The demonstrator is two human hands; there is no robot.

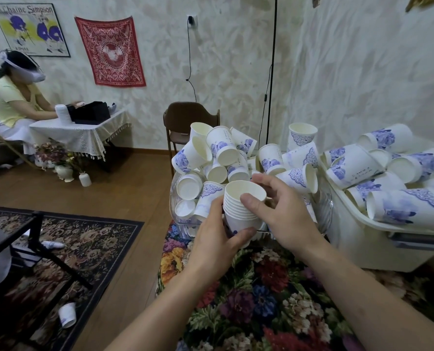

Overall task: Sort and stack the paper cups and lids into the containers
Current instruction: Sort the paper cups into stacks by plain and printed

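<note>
A stack of several nested white paper cups (241, 211) with blue print is held upright in front of me. My left hand (214, 245) grips the stack's lower part from the left. My right hand (279, 211) pinches the top cup's rim, thumb on the near side and fingers behind. Behind the stack a clear plastic container (176, 196) is heaped with loose cups (221, 148) lying every way. To the right a white tub (350, 224) holds more loose cups (398, 206). No lids are visible.
The containers stand on a floral tablecloth (261, 300). One cup (67, 314) lies on the wooden floor at lower left, near a black stand (37, 239) on a patterned rug. A brown chair (185, 122) is behind the table. Another person (13, 97) sits at a far table.
</note>
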